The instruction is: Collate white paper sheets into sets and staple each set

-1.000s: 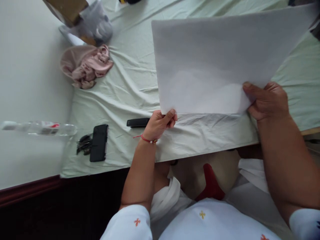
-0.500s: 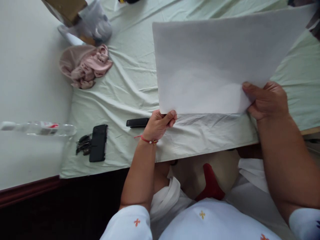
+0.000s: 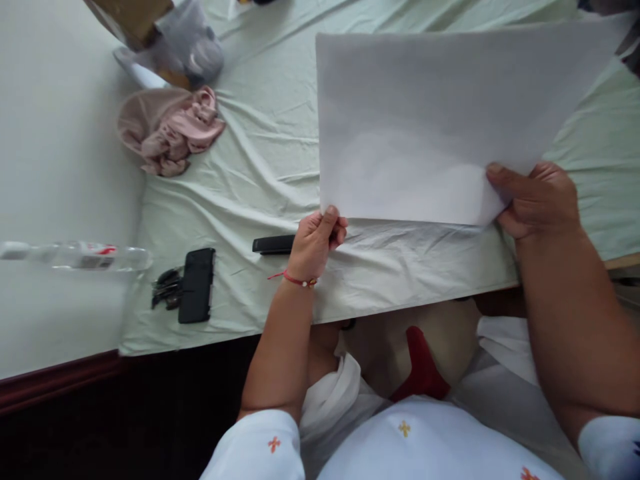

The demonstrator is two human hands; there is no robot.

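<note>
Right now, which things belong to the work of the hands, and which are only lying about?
In use:
white sheet, held by left hand and right hand

Apparently just lying about:
black oblong object, role unclear
flat black device
pink cloth
clear bottle

Transparent plastic bottle is showing left | flat black rectangular phone is lying beside small dark objects | crumpled pink cloth is resting near translucent plastic bag
</note>
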